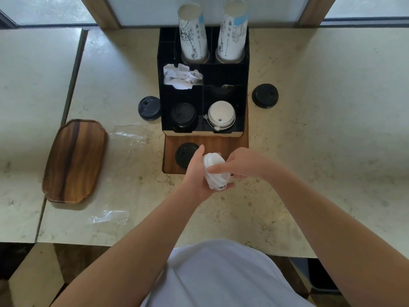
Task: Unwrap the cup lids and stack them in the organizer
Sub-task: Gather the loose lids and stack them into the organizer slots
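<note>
White round plastic cup lids (215, 171), stacked: left grip (197, 173) closed around them.
Right grip (241, 163) pinches stack's top; black compartmented organizer (202, 94) just beyond.

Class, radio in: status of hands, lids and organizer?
Left hand and right hand both gripping white lid stack. Organizer front slots part-filled. Nothing blocking.

Soft daylight from the frosted window panels (55, 9) at top. Pale marble worktop (309, 129) evenly lit, faint sheen; shadows weak (interior of black compartmented organizer (224, 76) nearly lost). Wide-angle bending at edges. Slight overall softness.
</note>
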Available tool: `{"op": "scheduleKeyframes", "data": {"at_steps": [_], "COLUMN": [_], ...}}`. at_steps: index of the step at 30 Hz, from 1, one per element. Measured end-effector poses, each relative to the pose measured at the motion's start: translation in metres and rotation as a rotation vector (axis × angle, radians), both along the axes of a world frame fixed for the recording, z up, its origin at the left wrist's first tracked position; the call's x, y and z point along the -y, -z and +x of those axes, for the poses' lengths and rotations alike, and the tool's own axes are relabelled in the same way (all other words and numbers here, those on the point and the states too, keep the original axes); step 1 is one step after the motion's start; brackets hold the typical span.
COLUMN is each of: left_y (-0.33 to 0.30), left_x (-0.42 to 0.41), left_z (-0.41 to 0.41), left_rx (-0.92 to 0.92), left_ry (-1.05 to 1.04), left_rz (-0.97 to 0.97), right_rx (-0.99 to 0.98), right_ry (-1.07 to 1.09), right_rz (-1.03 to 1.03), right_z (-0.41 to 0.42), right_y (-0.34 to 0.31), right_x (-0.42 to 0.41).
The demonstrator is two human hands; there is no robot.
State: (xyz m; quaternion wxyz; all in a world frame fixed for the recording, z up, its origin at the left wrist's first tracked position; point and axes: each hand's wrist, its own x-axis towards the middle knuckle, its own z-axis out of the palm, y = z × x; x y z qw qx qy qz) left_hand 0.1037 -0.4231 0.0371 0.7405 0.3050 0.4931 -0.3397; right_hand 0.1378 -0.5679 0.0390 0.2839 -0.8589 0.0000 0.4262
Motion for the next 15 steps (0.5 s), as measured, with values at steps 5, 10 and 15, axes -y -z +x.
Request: {"op": "scheduleKeyframes", "data": {"at_steps": [5, 10, 15], "left_y": [0.000, -0.003, -0.007], "left_x": [-0.007, -0.019, -0.028], "left_z": [-0.003, -0.009, -0.001], "left_rx": [0.049, 0.133, 0.153], "left_ry": [-0.001, 0.012, -0.076], "left_rz": [-0.033, -0.027, 0.031], "right_rx": [0.011, 0.056, 0.146], "right_ry": [-0.068, -0.069, 0.017], "right_rz": [-0.032, -0.002, 0.087], "right_z": [0.002, -0.004, -0.012], "right_y": [-0.005, -0.008, 0.003], "right_x": [-0.009, -0.024, -0.038]}}
